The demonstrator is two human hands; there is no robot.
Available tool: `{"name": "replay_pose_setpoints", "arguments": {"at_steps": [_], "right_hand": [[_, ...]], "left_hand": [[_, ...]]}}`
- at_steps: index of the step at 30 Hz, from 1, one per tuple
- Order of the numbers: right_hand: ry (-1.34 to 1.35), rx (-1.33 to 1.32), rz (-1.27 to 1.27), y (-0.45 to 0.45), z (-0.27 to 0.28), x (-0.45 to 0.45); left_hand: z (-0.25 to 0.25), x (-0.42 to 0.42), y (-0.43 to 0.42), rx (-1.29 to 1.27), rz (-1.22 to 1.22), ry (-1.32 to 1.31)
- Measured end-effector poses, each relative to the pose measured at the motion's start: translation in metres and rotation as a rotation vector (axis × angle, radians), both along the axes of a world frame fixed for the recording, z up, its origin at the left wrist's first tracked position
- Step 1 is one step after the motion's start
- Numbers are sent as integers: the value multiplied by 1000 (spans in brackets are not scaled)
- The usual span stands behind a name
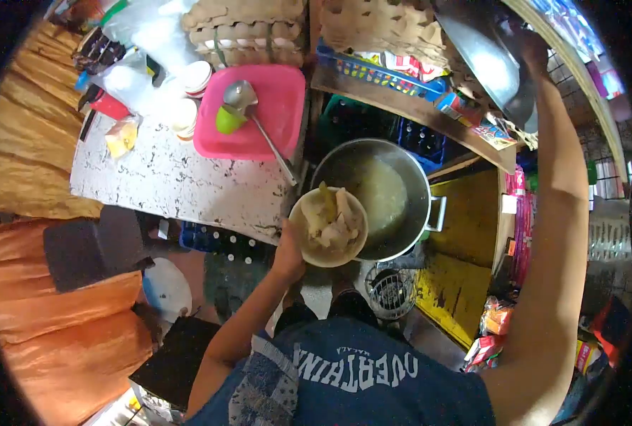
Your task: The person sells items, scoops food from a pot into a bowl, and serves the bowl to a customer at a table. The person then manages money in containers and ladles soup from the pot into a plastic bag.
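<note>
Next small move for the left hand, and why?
I'd probably draw the bowl clear of the pot: the left hand holds it with food inside, it overlaps the uncovered pot's rim in this view, and the right hand is away, up high.

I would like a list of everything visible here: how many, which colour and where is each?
Pot: one, silver, centre, cloudy liquid inside
Bowl: one, cream, over the pot's near-left edge, food pieces inside
Metal lid or pan: one, silver, upper right
Table: one, white, left
Tray: one, pink, on table
Ladle: one, silver, on tray
Cup-like item: one, lime green, at ladle
Egg cartons: several, brownish, beyond tray
Basket: one, blue, upper shelf
Packets: many, mixed colours, right
Sheeting: count unclear, orange, left
Shirt: one, dark blue, bottom
Left hand: one, holding bowl
Right hand: one, upper right
</note>
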State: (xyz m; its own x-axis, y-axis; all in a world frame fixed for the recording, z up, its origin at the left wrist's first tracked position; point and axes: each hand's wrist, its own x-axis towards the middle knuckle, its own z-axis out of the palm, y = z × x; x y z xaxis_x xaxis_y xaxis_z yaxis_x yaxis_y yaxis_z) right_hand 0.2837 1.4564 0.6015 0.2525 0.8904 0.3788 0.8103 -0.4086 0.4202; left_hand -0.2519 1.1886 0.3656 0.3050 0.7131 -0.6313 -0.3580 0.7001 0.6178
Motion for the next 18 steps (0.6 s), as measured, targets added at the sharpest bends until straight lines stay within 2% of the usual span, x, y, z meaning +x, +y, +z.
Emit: {"name": "replay_pose_setpoints", "arguments": {"at_steps": [1, 3, 5, 7, 9, 12, 14, 16, 18], "right_hand": [[-156, -52, -61, -7, 10, -9], [-73, 662, 564, 27, -22, 101], [180, 521, 239, -17, 6, 47], [332, 516, 93, -67, 20, -14], [439, 538, 8, -110, 27, -60], [565, 544, -141, -172, 29, -118], [399, 585, -40, -215, -2, -104], [529, 545, -49, -262, -22, -129], [473, 487, -123, -300, -45, -150]], "left_hand": [[-4, -4, -1, 15, -13, -6], [-18, -13, -4, 86, 27, -33], [-8, -23, -2, 39, 20, -33], [-12, -41, -8, -43, 6, -15], [-32, -58, -6, 100, -44, -87], [19, -67, -1, 177, -98, 60], [4, -85, 0, 125, -93, 32], [-4, -104, 3, 79, -70, 6], [-9, -119, 9, 92, -106, 8]]}}
